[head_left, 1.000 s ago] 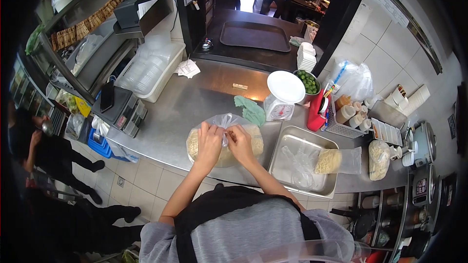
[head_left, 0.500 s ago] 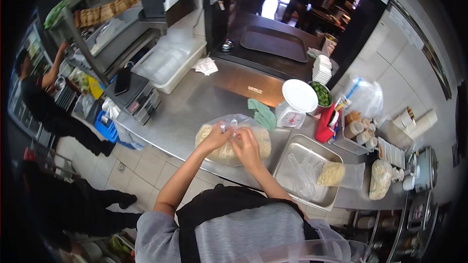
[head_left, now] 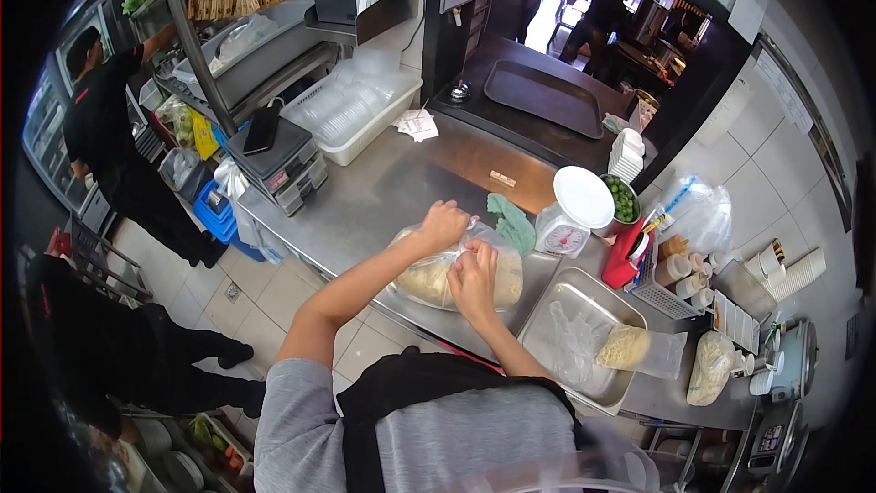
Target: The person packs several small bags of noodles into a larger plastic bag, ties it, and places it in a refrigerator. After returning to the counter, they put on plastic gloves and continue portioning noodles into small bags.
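A large clear plastic bag of pale noodles (head_left: 427, 283) lies on the steel counter in front of me. My left hand (head_left: 445, 224) is closed on the top of the bag at its far side. Closer to me, my right hand (head_left: 473, 276) pinches the bag's gathered plastic, its fingers bent. Right of the bag, a steel tray (head_left: 532, 344) holds empty clear bags (head_left: 575, 338) and a small bag of noodles (head_left: 623, 348) that overhangs its right side. A green cloth (head_left: 511, 224) and a white scale (head_left: 563, 236) stand just beyond the bag.
A red holder (head_left: 627, 254) and a basket of bottles (head_left: 664, 292) are at the right. Another noodle bag (head_left: 711, 368) sits beyond the tray. Plastic containers fill a white bin (head_left: 347, 148). Two co-workers (head_left: 109, 128) are on the left; a dark tray (head_left: 545, 99) rests on the pass.
My left hand has risen up and to the right, its forearm now crossing over the bag. My right hand stays on the plastic. The whole view has shifted slightly.
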Available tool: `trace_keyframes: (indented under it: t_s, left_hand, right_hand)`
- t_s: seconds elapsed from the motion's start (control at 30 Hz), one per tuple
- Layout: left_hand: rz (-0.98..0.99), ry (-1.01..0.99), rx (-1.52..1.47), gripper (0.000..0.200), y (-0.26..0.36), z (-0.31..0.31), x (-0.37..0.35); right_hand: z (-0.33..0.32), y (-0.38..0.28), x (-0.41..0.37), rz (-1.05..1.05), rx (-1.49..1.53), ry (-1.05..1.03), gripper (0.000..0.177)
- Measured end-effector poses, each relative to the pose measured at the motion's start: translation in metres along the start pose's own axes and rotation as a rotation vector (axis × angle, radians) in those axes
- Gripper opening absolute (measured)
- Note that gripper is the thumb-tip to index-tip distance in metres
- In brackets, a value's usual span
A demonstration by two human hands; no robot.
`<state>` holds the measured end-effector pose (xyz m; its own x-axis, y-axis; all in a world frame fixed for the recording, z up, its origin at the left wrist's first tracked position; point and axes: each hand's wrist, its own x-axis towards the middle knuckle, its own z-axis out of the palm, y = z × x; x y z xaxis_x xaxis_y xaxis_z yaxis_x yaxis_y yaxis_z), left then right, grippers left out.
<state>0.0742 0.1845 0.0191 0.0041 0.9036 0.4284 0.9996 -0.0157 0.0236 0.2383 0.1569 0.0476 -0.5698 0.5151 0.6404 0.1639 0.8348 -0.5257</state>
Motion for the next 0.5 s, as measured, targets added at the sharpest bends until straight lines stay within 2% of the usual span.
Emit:
trace_keyframes:
  t_s: [0.07,0.13,0.17,0.23,0.3,0.37,0.43,0.5]
  left_hand:
    - [-0.073,-0.074,-0.036,0.031,-0.002,0.006,0.002]
    - [-0.185,-0.146,-0.093,0.031,-0.004,-0.001,0.002]
    - [-0.245,-0.071,-0.211,0.029,-0.002,-0.006,-0.001]
    - [-0.375,0.110,-0.426,0.030,0.009,-0.033,-0.019]
    - [-0.361,0.285,-0.375,0.036,0.018,-0.055,-0.053]
    - [-0.464,0.328,-0.311,0.037,0.033,-0.073,-0.097]
    - [-0.552,0.343,-0.341,0.038,0.050,-0.080,-0.147]
    - [-0.665,0.248,-0.377,0.038,0.073,-0.087,-0.197]
  right_hand:
    - [-0.001,0.005,0.001,0.017,0.035,-0.040,0.014]
    - [-0.001,0.020,-0.004,0.063,0.111,-0.124,0.023]
    - [-0.001,0.026,-0.003,0.070,0.151,-0.173,0.029]
    - [-0.015,0.010,0.000,0.029,0.095,-0.126,0.050]
    - [-0.019,0.006,-0.008,0.009,0.010,-0.144,0.069]
    - [-0.016,0.012,-0.010,0.014,-0.121,-0.204,0.084]
    - [-0.015,0.014,0.000,-0.008,-0.153,-0.246,0.077]
    - [-0.014,0.014,0.010,-0.008,-0.189,-0.300,0.070]
